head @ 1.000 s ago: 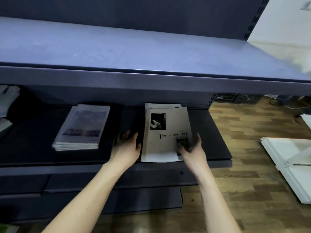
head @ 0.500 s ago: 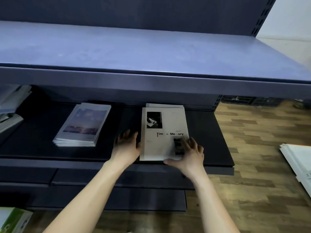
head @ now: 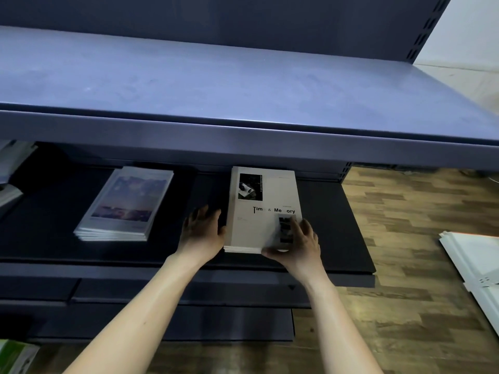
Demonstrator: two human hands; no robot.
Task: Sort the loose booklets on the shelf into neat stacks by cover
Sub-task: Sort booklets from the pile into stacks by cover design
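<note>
A stack of cream booklets (head: 259,220) with a black photo and the words "Time & Memory" on the cover lies on the dark lower shelf (head: 337,238). My left hand (head: 202,233) presses flat against the stack's left edge, fingers straight. Over the stack's near right corner lies my right hand (head: 294,244), fingers spread on the cover and thumb at the front edge. To the left a second stack (head: 127,206) of booklets with a purple sky photo sits on the same shelf, untouched.
A wide blue-grey upper shelf (head: 243,85) overhangs the lower one. More booklets (head: 10,174) lean at the far left. White panels (head: 475,265) lie on the wooden floor at right. A green-and-white object (head: 13,357) shows at bottom left.
The cream stack has been squared up; its offset booklets now line up. My right hand slid from the stack's right edge onto its near right corner. My left hand stays at the left edge.
</note>
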